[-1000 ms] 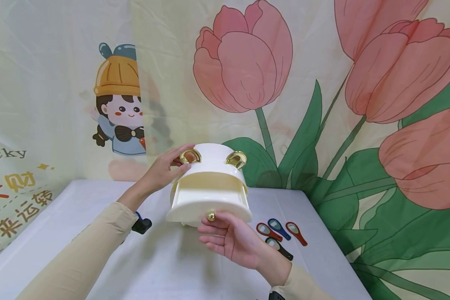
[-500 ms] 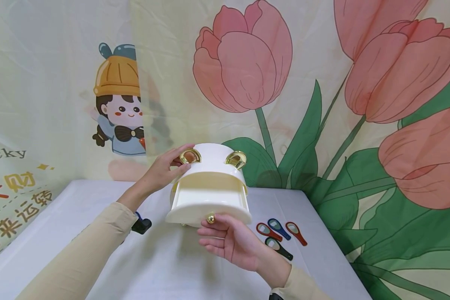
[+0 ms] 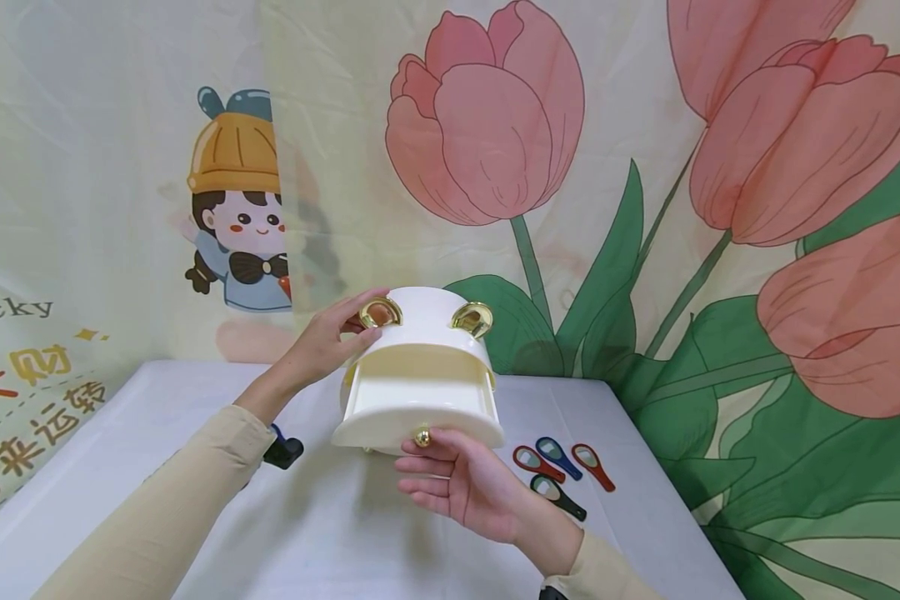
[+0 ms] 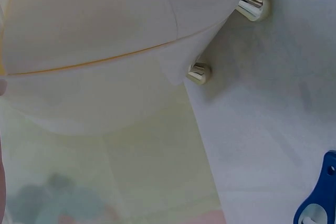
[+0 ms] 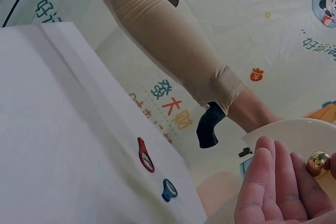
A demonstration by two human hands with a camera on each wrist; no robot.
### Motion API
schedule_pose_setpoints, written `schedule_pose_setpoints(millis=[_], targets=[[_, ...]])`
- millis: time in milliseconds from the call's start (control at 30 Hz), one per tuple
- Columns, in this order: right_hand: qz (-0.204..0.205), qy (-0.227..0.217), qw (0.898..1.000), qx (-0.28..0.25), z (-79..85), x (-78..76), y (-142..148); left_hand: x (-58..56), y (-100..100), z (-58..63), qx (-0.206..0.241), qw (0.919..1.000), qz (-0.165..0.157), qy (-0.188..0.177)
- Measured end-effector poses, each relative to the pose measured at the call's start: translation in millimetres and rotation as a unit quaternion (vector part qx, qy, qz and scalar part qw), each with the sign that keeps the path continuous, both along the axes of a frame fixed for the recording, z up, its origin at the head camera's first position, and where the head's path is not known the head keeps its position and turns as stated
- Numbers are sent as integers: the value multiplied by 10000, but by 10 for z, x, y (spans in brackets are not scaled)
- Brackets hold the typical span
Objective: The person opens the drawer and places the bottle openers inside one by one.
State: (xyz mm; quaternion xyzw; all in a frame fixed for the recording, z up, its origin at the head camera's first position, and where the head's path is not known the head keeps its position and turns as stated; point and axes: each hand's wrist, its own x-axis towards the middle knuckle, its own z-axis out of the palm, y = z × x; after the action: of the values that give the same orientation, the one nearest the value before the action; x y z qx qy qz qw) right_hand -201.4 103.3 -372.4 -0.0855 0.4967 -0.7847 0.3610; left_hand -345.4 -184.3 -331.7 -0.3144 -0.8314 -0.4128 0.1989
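A white storage box (image 3: 427, 321) with gold ears stands on the table, tipped slightly back or seen from above; I cannot tell which. Its drawer (image 3: 420, 396) is pulled out and looks bare inside. My left hand (image 3: 328, 335) holds the box at its left ear, thumb in front and fingers partly hidden behind. My right hand (image 3: 468, 483) pinches the drawer's gold knob (image 5: 317, 163) between thumb and index finger, with the other fingers extended below. In the left wrist view, the box's gold feet (image 4: 199, 73) show against the tablecloth.
Several small magnifying glasses lie right of the box, including a blue one (image 3: 558, 458), a red one (image 3: 593, 467) and a black-handled one (image 3: 558, 497). The right wrist view shows another red magnifier (image 5: 145, 155) and a blue one (image 5: 169, 190). A white cloth covers the table (image 3: 330, 533).
The drawer front and my right hand have shifted very slightly toward me over the last second. My left hand stays on the box.
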Motion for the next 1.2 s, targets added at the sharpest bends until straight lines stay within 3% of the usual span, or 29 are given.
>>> schedule_pose_setpoints(millis=[200, 400, 600, 733, 833, 1067, 1200], targets=[[236, 110, 9997, 35, -19, 24, 81, 9, 12, 14, -11, 10000, 13, -16], [391, 277, 9984, 309, -112, 26, 340, 20, 16, 18, -54, 9999, 65, -118], [160, 336, 9947, 954, -234, -11, 726, 11, 25, 15, 0, 9999, -8, -121], [-129, 689, 9845, 1606, -259, -89, 994, 11, 11, 9, 19, 10000, 9, -97], [-387, 1183, 9683, 2166, -245, -160, 1191, 5, 5, 0, -1, 10000, 13, -39], [-647, 2271, 9140, 3298, -202, -314, 1497, 13, 3, 0, -48, 9999, 34, -118], [-835, 2872, 8729, 3855, -208, -408, 1573, 15, 6, -1, -47, 9999, 49, -119]])
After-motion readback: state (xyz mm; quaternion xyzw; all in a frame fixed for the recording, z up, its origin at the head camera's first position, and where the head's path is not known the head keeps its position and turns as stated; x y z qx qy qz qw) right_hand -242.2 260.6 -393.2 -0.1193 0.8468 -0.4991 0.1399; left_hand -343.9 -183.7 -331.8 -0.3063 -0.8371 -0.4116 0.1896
